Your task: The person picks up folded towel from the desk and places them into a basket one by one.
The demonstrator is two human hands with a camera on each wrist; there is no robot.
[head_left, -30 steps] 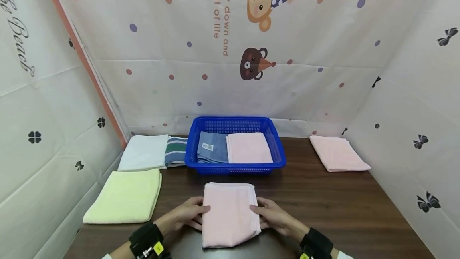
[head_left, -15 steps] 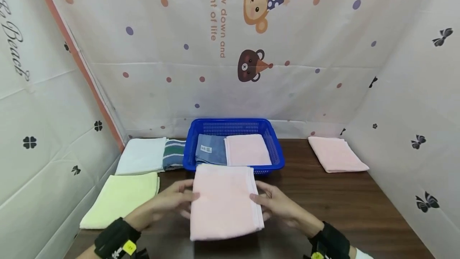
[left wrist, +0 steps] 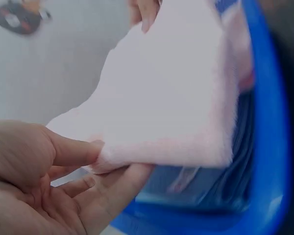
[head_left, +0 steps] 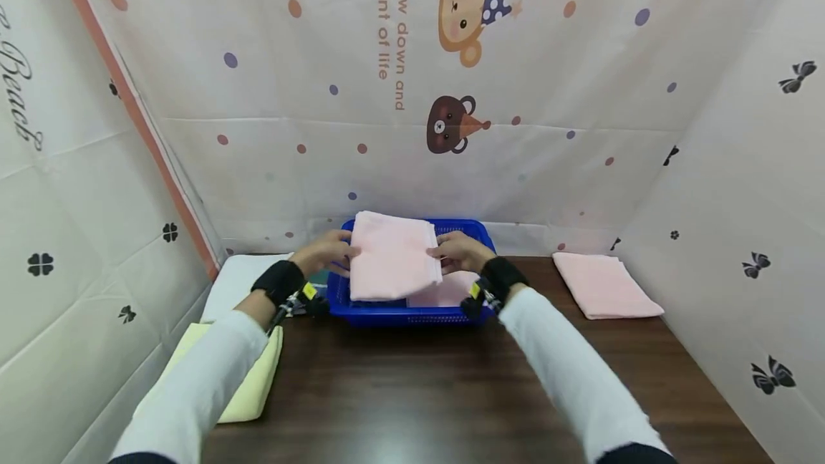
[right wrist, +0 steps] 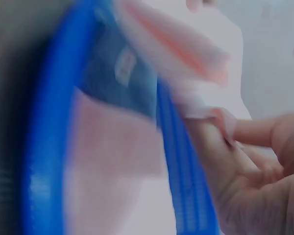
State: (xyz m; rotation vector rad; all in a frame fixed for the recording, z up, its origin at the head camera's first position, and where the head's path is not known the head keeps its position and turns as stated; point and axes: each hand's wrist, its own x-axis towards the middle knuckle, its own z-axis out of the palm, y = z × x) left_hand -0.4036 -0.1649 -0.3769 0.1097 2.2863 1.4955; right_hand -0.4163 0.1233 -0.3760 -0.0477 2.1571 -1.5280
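A folded pink towel [head_left: 392,256] is held up over the blue basket [head_left: 380,317] by both hands. My left hand [head_left: 325,253] pinches its left edge between thumb and fingers, and my right hand [head_left: 460,250] pinches the right edge. In the left wrist view a near corner of the pink towel [left wrist: 166,107] hangs above a folded blue towel [left wrist: 235,161] inside the basket. The right wrist view shows another pink towel [right wrist: 112,147] lying in the basket beside the blue towel [right wrist: 120,68], below the held one.
A yellow-green towel [head_left: 254,385] lies at the left, partly under my left sleeve. Behind it is a white towel [head_left: 238,278]. Another folded pink towel [head_left: 606,285] lies at the back right of the brown table [head_left: 412,392]. Printed cloth walls [head_left: 548,163] close in the back and sides.
Both hands have lifted the pink towel from the front of the table and carried it forward, now over the basket. The towels on the table around it have stayed put.
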